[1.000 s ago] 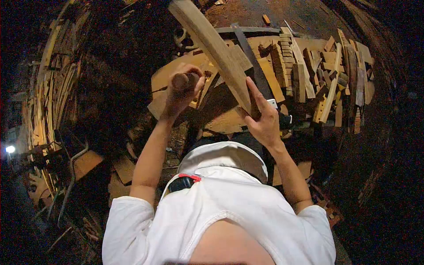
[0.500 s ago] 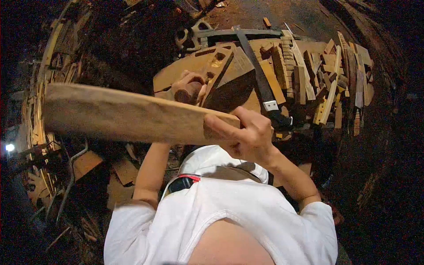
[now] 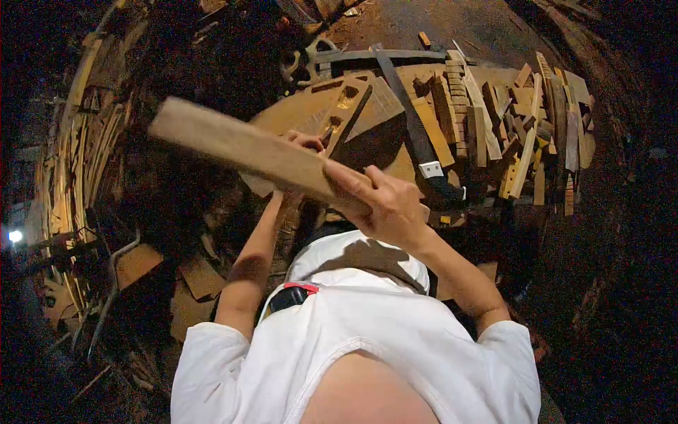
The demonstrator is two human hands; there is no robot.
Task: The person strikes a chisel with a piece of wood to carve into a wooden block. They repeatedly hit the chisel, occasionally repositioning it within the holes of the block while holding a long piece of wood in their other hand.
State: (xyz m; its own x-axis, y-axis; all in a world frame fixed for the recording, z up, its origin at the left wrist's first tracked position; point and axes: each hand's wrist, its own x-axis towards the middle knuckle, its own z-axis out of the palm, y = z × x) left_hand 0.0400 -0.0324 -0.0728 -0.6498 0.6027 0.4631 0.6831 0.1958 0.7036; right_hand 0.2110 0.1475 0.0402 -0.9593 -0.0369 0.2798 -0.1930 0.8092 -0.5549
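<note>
My right hand (image 3: 388,205) is closed round the near end of a wooden plank (image 3: 233,138). The plank slants up to the left, in the air in front of my body. Behind it, my left hand (image 3: 305,140) shows only in part, with curled fingers. The plank covers most of it, and what it holds cannot be made out. Close to those fingers lies a wooden block with cut-out holes (image 3: 347,106), on a board surface (image 3: 282,113).
A long dark bar with a white plate (image 3: 409,106) lies across the worktop. Several wood offcuts and strips (image 3: 522,127) crowd its right side. At the far left stand thin wood strips (image 3: 67,177), near a bent metal rod (image 3: 113,283). A spoked wheel (image 3: 311,60) is behind the worktop.
The plank has swung, its far end moving up and to the right. It now covers much of my left hand, where a brown rounded thing showed before. My right hand has shifted slightly.
</note>
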